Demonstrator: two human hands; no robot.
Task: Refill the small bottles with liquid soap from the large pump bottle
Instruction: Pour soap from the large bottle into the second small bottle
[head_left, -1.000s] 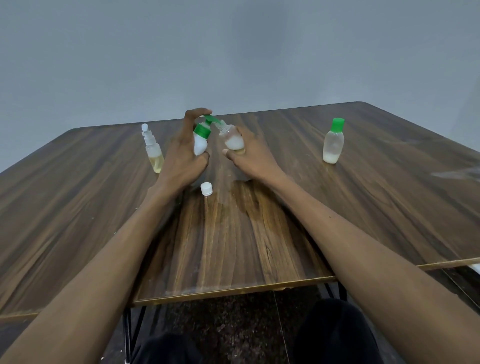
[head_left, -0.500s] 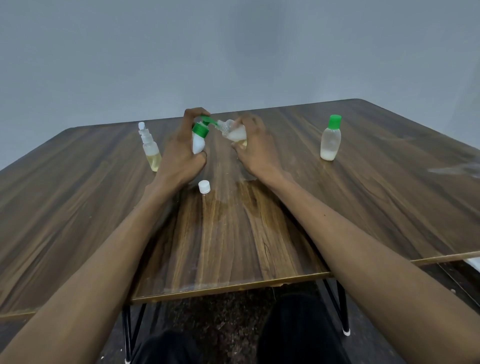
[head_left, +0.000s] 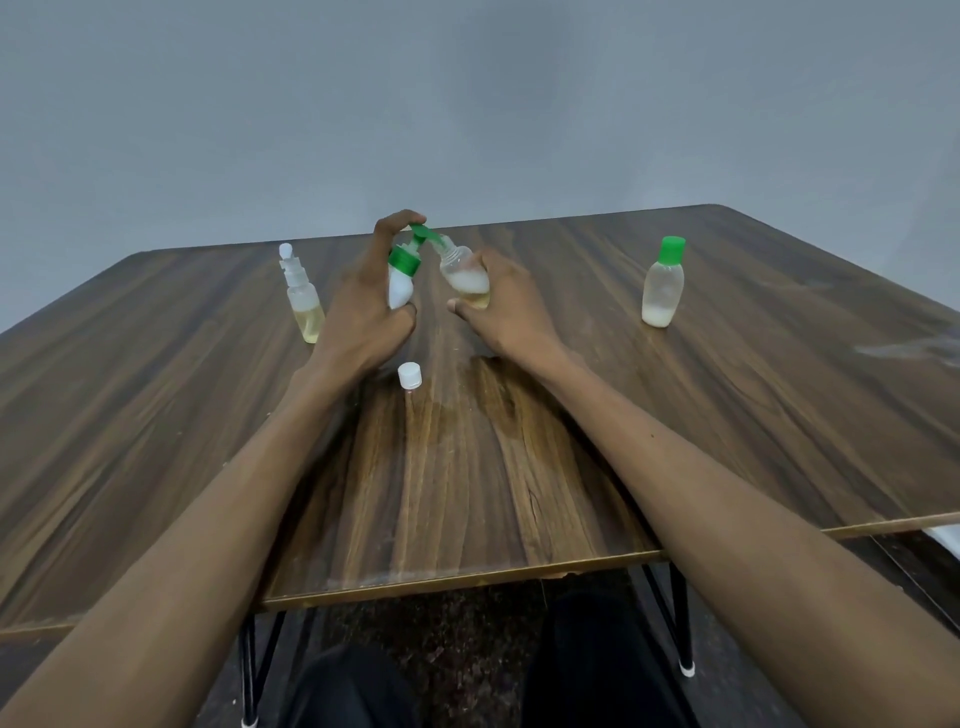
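Observation:
My left hand (head_left: 363, 306) grips the white pump bottle (head_left: 401, 280) with the green collar, and its index finger lies over the green pump head. My right hand (head_left: 506, 306) holds a small clear bottle (head_left: 465, 275) tilted left, its open mouth against the pump's nozzle. White soap sits in this small bottle over a yellowish layer. Its white cap (head_left: 410, 375) lies on the table just in front of my hands.
A clear spray bottle (head_left: 303, 304) with yellowish liquid stands left of my left hand. A green-capped small bottle (head_left: 661, 288) with some white soap stands to the right. The wooden table (head_left: 467, 493) ends near me; a grey wall lies behind.
My right hand has shifted on the small bottle, so more of the bottle shows now. The pump bottle and the other bottles stay where they were.

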